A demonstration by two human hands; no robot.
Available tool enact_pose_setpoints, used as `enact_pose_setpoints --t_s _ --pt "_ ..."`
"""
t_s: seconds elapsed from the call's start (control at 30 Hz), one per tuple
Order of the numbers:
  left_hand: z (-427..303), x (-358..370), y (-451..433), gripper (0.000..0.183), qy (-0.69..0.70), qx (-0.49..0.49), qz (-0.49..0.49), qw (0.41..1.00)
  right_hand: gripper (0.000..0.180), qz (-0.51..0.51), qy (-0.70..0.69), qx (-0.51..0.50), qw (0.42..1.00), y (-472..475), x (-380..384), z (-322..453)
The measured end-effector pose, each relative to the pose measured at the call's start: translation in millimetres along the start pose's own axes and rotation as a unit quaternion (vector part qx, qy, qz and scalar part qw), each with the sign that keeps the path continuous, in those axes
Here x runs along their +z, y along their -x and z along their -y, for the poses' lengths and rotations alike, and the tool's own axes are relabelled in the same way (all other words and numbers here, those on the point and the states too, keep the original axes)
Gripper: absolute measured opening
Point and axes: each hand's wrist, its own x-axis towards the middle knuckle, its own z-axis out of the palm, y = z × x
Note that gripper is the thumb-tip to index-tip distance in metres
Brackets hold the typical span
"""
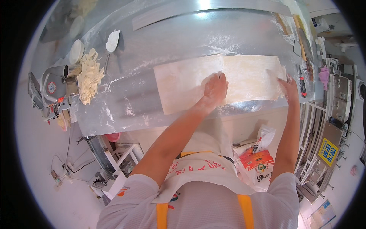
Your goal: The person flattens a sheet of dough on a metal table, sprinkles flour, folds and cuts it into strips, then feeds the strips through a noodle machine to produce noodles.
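A pale, floured dough sheet (pixel 253 78) lies lengthwise near the front of the metal worktable. An edge crosses it near the middle, where its right stretch meets the left stretch of dough (pixel 183 86). My left hand (pixel 216 88) is curled at that edge, with the dough running into the fist; its fingertips are hidden. At the far right end, my right hand (pixel 289 86) pinches the ragged border of the sheet, thumb on top and fingers beyond the end. Loose flour (pixel 224 44) is scattered just behind the dough.
A metal scoop of flour (pixel 113 41) rests at the back left. Beside it are a heap of dough strips (pixel 89 77) and a metal machine (pixel 55 83). A red-and-black tool (pixel 302 83) and a phone-like flat object (pixel 296 48) lie right. Printed sacks (pixel 257 163) stand below the table (pixel 134 114).
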Motion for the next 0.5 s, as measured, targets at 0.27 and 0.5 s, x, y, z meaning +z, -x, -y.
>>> enact_pose_setpoints --t_s 0.27,0.5 --pt "94.7 -35.4 41.3 0.046 0.716 -0.151 0.107 0.673 0.049 0.107 0.051 -0.034 0.992 120.9 228.2 125.5" --pt "181.3 -162.4 83.5 0.062 0.797 -0.273 0.102 0.529 0.052 0.12 0.103 -0.125 0.979 144.6 440.9 42.8"
